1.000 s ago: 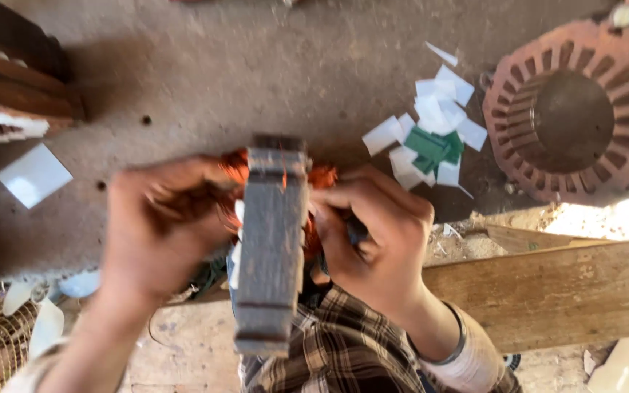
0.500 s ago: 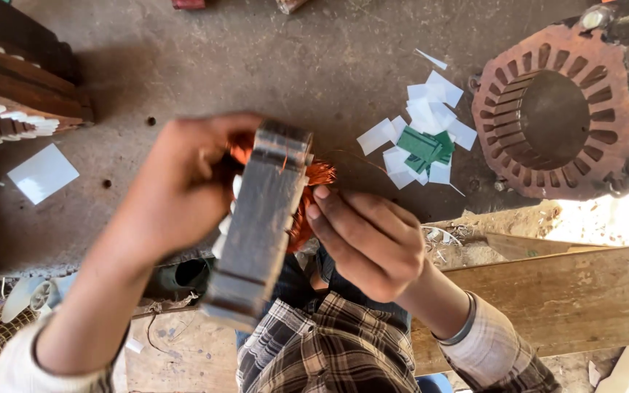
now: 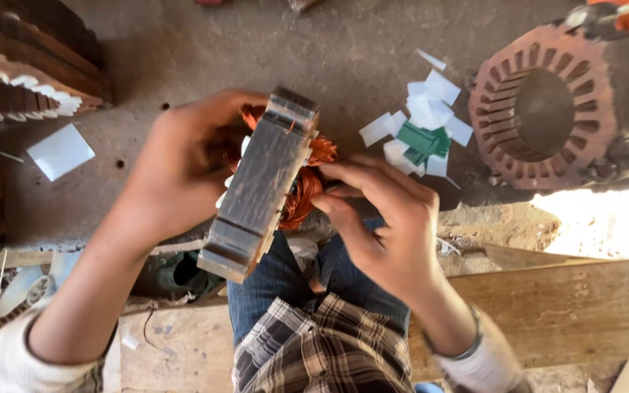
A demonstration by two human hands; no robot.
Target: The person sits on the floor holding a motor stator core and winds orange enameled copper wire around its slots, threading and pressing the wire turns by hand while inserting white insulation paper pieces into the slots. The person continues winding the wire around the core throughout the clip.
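Note:
A grey laminated motor stator (image 3: 260, 185) with orange copper windings (image 3: 307, 185) is held edge-on above my lap, tilted to the right at its top. My left hand (image 3: 176, 171) grips its left face, fingers curled over the far rim. My right hand (image 3: 384, 218) is at the right face, fingertips touching the copper coil ends. White insulation strips stick out of the slots on both sides. Whether the right hand pinches a wire is hidden by its fingers.
A rusty empty stator core (image 3: 547, 109) lies on the concrete floor at the right. A pile of white and green paper slips (image 3: 420, 131) sits beside it. More wound stators (image 3: 9, 94) stand at the left, a white card (image 3: 60, 151) near them. A wooden plank (image 3: 562, 306) runs under my right arm.
The stator has tilted further to the right and come closer. My left hand shifted onto its left face; my right hand slid down along the copper coil.

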